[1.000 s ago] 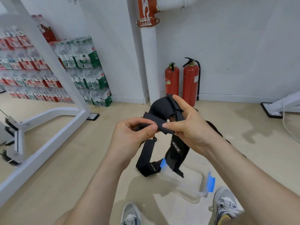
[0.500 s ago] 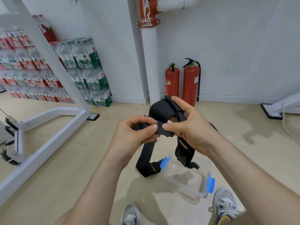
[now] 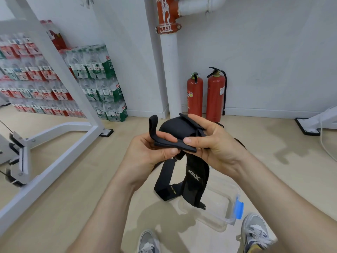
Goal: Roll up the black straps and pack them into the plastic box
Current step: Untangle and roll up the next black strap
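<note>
Two red fire extinguishers stand side by side against white wall (image 3: 273, 52): shorter one (image 3: 194, 95) left, taller one (image 3: 215, 96) right with black hose. White vertical pipe (image 3: 172, 70) just left of them, red fitting (image 3: 166, 13) on top. Shrink-wrapped water bottle packs (image 3: 98, 83) stacked far left. White metal frame (image 3: 54, 57) on beige floor (image 3: 73, 189). White cable (image 3: 326, 147) at right edge.

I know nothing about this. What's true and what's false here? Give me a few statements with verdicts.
1. The left hand and the right hand both hold the black straps. True.
2. The plastic box sits on the floor by the shoes. True.
3. The straps are already packed in the box. False: they are in the hands, ends hanging loose.
4. Three extinguishers are visible. False: two fire extinguishers.
</note>
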Demonstrator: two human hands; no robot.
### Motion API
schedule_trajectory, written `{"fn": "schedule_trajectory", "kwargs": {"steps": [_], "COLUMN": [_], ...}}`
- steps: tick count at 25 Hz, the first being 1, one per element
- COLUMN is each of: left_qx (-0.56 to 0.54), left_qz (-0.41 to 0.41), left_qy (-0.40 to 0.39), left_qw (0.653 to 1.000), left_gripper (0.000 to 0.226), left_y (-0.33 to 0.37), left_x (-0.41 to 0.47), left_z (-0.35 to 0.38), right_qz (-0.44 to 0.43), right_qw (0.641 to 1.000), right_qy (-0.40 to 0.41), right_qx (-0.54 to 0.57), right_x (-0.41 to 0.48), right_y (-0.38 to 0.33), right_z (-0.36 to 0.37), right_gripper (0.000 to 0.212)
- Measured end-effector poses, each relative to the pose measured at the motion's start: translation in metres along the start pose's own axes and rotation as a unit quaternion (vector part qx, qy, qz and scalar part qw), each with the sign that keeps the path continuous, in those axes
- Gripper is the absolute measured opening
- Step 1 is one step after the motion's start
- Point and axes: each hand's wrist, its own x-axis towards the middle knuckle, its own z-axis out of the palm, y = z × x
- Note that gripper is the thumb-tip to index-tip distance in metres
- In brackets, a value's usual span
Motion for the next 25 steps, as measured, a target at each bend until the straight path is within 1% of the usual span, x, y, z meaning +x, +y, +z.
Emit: {"fn": "schedule_trajectory", "kwargs": {"steps": [3, 5, 7, 10, 13, 15, 17, 18, 20, 21, 23, 25], "left_qx": [0.025, 0.036, 0.021, -0.009, -0.011, -0.001, -0.004, -0.012, -0.049, -0.080, -0.133, -0.128], "left_qz": [0.002, 0.001, -0.001, -0.007, -0.004, -0.001, -0.007, -0.018, -0.053, -0.071, -0.085, -0.072], "left_qy": [0.029, 0.041, 0.062, 0.107, 0.142, 0.149, 0.152, 0.148, 0.110, 0.079, 0.018, -0.012], "left_qw": [0.999, 0.999, 0.998, 0.994, 0.990, 0.989, 0.988, 0.989, 0.991, 0.991, 0.987, 0.989], "left_gripper": [0.019, 0.016, 0.014, 0.020, 0.032, 0.033, 0.031, 0.028, 0.019, 0.019, 0.026, 0.027], "left_y": [-0.002, -0.003, -0.003, -0.005, -0.006, -0.007, -0.008, -0.008, -0.006, -0.006, -0.005, -0.004], "left_x": [0.001, 0.002, 0.002, 0.004, 0.005, 0.006, 0.005, 0.005, 0.004, 0.004, 0.003, 0.003], "left_z": [0.002, 0.004, 0.006, 0.013, 0.017, 0.016, 0.017, 0.018, 0.018, 0.017, 0.011, 0.005], "right_qz": [-0.016, -0.022, -0.031, -0.059, -0.073, -0.076, -0.080, -0.080, -0.071, -0.063, -0.047, -0.035], "right_qw": [0.999, 0.999, 0.997, 0.992, 0.989, 0.989, 0.986, 0.985, 0.986, 0.989, 0.994, 0.996], "right_qy": [0.031, 0.045, 0.067, 0.101, 0.105, 0.100, 0.096, 0.098, 0.104, 0.104, 0.094, 0.082], "right_qx": [0.004, -0.001, -0.003, -0.053, -0.076, -0.083, -0.108, -0.119, -0.108, -0.081, -0.020, 0.015], "right_x": [0.000, 0.000, 0.000, -0.001, -0.004, -0.005, -0.006, -0.006, -0.005, -0.005, -0.004, -0.004], "right_y": [0.003, 0.007, 0.008, 0.008, 0.007, 0.007, 0.007, 0.007, 0.005, 0.003, 0.000, 0.000], "right_z": [0.004, 0.006, 0.008, 0.011, 0.015, 0.016, 0.016, 0.016, 0.014, 0.012, 0.009, 0.008], "right_gripper": [0.072, 0.077, 0.084, 0.085, 0.081, 0.083, 0.088, 0.090, 0.090, 0.088, 0.083, 0.080]}}
